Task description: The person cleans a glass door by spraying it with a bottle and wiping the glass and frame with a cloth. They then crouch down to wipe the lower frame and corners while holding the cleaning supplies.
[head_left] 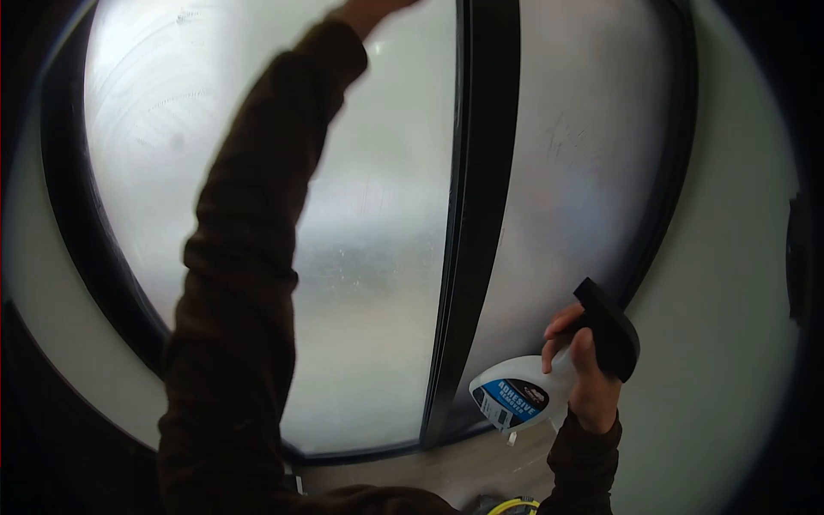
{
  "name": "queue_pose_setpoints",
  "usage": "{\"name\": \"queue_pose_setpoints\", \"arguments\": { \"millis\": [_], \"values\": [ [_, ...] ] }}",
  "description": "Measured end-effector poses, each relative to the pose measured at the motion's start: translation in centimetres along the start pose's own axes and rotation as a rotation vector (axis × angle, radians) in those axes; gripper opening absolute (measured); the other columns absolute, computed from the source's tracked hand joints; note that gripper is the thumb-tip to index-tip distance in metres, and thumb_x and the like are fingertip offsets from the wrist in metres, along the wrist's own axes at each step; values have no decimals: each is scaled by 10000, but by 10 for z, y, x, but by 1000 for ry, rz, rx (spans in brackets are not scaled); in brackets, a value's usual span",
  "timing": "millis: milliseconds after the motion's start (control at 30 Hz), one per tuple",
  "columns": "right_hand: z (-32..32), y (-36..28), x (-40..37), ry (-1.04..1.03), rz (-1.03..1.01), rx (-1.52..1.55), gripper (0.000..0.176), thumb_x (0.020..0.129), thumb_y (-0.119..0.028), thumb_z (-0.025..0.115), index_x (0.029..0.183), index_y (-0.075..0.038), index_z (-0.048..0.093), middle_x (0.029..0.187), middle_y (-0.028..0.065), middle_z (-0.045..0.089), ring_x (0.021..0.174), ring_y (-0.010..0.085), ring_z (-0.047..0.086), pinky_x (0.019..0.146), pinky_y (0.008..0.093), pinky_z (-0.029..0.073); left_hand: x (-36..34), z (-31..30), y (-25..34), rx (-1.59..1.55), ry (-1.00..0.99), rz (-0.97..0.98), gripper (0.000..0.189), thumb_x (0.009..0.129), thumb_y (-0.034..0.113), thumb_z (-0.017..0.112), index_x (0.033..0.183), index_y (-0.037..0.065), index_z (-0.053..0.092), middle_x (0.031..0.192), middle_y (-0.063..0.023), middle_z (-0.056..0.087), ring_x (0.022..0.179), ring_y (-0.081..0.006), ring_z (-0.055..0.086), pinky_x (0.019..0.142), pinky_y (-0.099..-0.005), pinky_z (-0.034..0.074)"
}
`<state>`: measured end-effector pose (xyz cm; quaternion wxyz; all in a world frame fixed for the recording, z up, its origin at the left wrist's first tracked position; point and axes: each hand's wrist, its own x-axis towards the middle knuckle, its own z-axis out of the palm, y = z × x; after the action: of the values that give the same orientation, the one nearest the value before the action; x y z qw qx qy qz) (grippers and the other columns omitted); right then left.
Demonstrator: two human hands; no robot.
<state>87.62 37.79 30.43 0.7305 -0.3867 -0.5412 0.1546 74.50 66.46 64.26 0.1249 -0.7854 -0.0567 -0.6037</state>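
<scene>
In my right hand (588,369) is a white spray bottle (515,399) with a black trigger head and a blue "Adhesive Remover" label. My fingers wrap around its neck just under the trigger, and the bottle tilts with its base toward the lower left. My left arm, in a dark brown sleeve, reaches up across the left frosted glass pane (378,300). Only part of my left hand (378,10) shows at the top edge. Its fingers are cut off, so whether it holds anything or touches the glass is hidden. Streaks and small marks show on the pane.
A black upright frame bar (476,172) divides the left pane from a narrower right frosted pane (584,172). Pale walls (730,257) flank the frame. Below lies a wood-look floor (463,468), with a yellow curved item (515,505) at the bottom edge.
</scene>
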Motion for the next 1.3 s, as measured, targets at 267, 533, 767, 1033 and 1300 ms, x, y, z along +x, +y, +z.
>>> {"name": "queue_pose_setpoints", "arguments": {
  "millis": [267, 533, 767, 1033, 1300],
  "values": [
    [-2, 20, 1, 22, -69, -129, 488, 1008, -454, 555, 923, 26, 569, 873, 106, 559, 570, 153, 566, 535, 259, 429, -344, 123, 87, 68, 4, -235, 801, 910, 165, 627, 1495, -149, 180, 1475, -414, 319, 1380, -542, 327, 1153, -541, 268],
    [-25, 46, -2, 26, 116, -59, 407, 1008, -372, 585, 1003, 35, 584, 892, 111, 577, 613, 169, 567, 556, 271, 451, -472, 137, 110, -69, -389, -366, 608, 894, 211, 644, 1413, -49, 462, 1396, -288, 470, 1330, -459, 411, 1102, -503, 309],
    [-26, 40, -3, 16, 156, -24, 438, 974, -406, 645, 984, 30, 610, 894, 109, 597, 638, 164, 578, 571, 273, 452, -238, 132, 100, -251, 225, -250, 502, 896, 214, 604, 1285, -99, 551, 1550, -332, 287, 1436, -503, 269, 1176, -502, 226],
    [-38, 62, -4, 25, 213, -42, 383, 1034, -366, 544, 955, 7, 581, 890, 108, 573, 610, 156, 558, 571, 261, 440, -322, 142, 102, -79, 10, -189, 439, 881, 229, 650, 1269, 35, 585, 1476, -234, 449, 1370, -397, 412, 1153, -492, 239],
    [-42, 68, -1, -19, 266, -50, 360, 1032, -357, 554, 976, -2, 583, 897, 96, 578, 619, 148, 557, 593, 265, 451, -571, 96, 94, 101, -716, -282, 665, 838, 2, 570, 1473, 180, 487, 1551, 33, 412, 1360, -136, 454, 1027, -355, 464]
  ]
}}
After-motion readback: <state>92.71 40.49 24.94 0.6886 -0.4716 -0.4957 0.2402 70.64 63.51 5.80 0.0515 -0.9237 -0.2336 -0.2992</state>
